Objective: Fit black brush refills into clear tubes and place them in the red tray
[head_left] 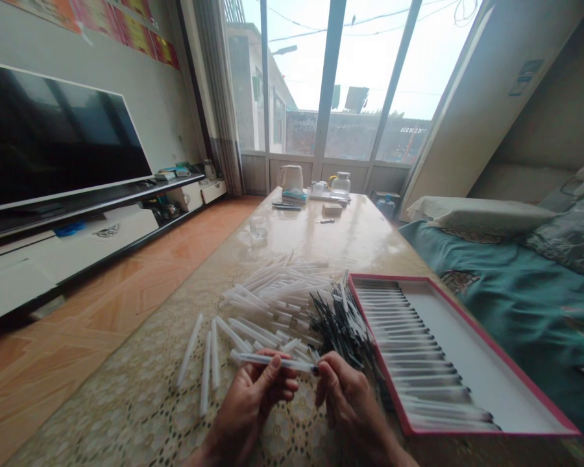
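Holding a white tube (293,365) above the tabletop (292,425), clasped between thumb and fingers of the left hand (255,389), pinched at its dark end by the right hand (343,388). Left of the grip, a few loose tubes (205,373); to its right, a pink-edged box (460,324) with dark-ended tubes (401,337) in a row. Just beyond, thin dark sticks (338,327) and a heap of tubes (277,285). Farther off, a drinking glass (258,228).

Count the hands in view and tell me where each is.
2: the left hand holds a whitish tube; the right hand is at its dark end, left of the pink-rimmed box.
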`<state>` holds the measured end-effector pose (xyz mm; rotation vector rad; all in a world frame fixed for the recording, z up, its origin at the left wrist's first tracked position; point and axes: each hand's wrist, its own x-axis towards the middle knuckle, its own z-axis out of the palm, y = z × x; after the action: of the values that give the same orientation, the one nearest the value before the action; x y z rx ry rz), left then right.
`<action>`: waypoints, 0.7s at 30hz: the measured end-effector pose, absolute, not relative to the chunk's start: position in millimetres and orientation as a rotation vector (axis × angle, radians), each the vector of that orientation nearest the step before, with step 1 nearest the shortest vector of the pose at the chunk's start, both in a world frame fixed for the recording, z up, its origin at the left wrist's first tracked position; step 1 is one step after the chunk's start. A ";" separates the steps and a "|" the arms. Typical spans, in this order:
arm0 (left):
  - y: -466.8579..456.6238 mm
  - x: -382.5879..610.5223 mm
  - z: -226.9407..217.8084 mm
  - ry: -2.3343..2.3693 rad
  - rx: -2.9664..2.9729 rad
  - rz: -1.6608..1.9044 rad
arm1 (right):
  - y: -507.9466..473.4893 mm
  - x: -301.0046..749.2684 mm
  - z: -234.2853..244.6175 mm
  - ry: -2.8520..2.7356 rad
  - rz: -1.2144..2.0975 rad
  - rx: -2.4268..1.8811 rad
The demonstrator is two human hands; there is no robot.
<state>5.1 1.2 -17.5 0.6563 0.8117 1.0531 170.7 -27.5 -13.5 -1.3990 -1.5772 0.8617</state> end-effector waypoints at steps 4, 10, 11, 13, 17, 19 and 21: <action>1.7 5.1 -15.5 0.807 0.649 1.050 | -28.2 170.7 -11.9 -1.620 0.823 -1.410; 2.3 6.3 -14.6 0.781 0.653 1.036 | -28.3 171.5 -14.4 -1.677 0.829 -1.426; 2.3 6.2 -14.7 0.783 0.649 1.040 | -28.3 171.2 -14.5 -1.675 0.821 -1.419; 2.0 5.9 -15.0 0.784 0.643 1.045 | -28.3 170.4 -14.7 -1.671 0.813 -1.399; 1.3 5.5 -15.2 0.778 0.660 1.039 | -28.0 170.5 -14.8 -1.700 0.832 -1.404; 1.0 5.4 -15.2 0.783 0.672 1.038 | -27.9 171.2 -14.3 -1.701 0.851 -1.410; 1.1 5.4 -15.3 0.798 0.668 1.041 | -27.8 171.5 -14.0 -1.681 0.855 -1.406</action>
<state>5.4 1.1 -15.3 0.6676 0.7982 1.0414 171.5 -27.8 -14.0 -1.4060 -1.6811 0.8550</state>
